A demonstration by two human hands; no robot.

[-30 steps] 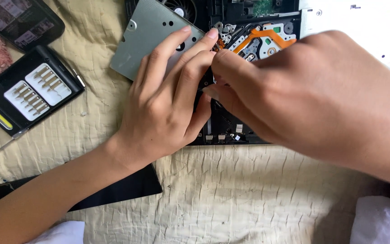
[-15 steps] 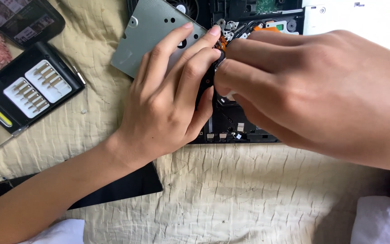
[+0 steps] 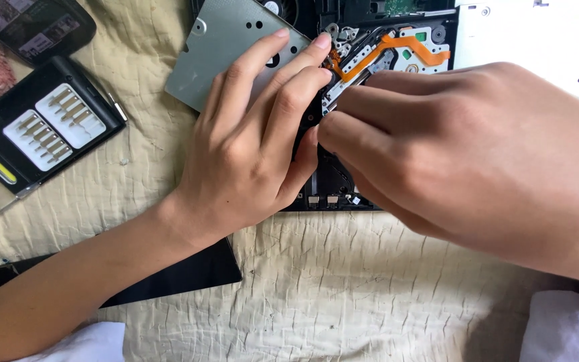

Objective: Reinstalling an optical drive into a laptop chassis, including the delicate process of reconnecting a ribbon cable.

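Note:
An opened black device (image 3: 333,188) lies on a cream quilt, its metal mechanism and an orange flex cable (image 3: 407,45) exposed. A grey metal plate (image 3: 226,47) rests tilted on its left part. My left hand (image 3: 252,147) lies flat across the plate's lower edge, fingertips reaching the mechanism beside the orange cable and thumb on the black chassis. My right hand (image 3: 477,154) comes in from the right with its fingertips pinched together just below the cable, touching my left fingers. Whatever sits between those fingertips is hidden.
A black case of screwdriver bits (image 3: 45,127) lies open at the left, with a dark phone (image 3: 31,27) above it. A flat black panel (image 3: 182,271) lies under my left forearm. A white panel (image 3: 537,37) sits at the top right.
My right hand slid up over the orange cable half a second ago and has drawn back down, so the cable shows again. My left hand has stayed on the plate.

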